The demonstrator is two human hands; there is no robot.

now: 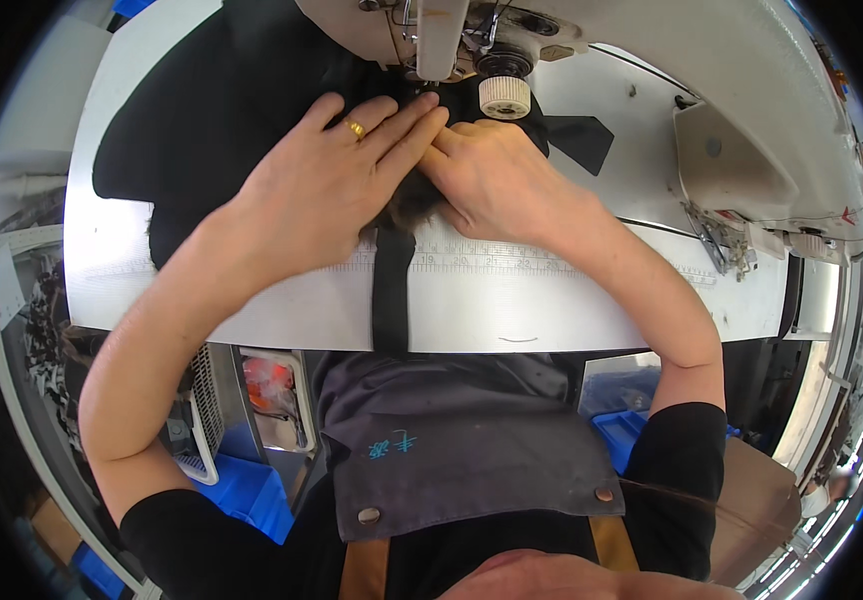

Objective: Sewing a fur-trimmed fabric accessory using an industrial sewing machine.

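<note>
Black fabric point(222, 110) lies spread on the white sewing table, reaching under the sewing machine's needle area point(435, 75). My left hand point(337, 185), with a gold ring, lies flat on it, its fingers stretched toward the presser foot. Close against those fingertips, my right hand point(502, 180) is closed with bent fingers at the black fabric; its fingertips are partly hidden behind the left fingers. From beneath the hands a narrow black strip point(392, 290) runs to the table's front edge. A pointed black fabric end point(582, 140) lies right of the right hand.
The sewing machine point(732, 70) arches over the far right, with a white ribbed knob point(505, 97) near my right hand. A ruler scale point(452, 258) crosses the table point(282, 315). Small metal snips point(714, 245) lie at right. Below the table are blue bins point(252, 495).
</note>
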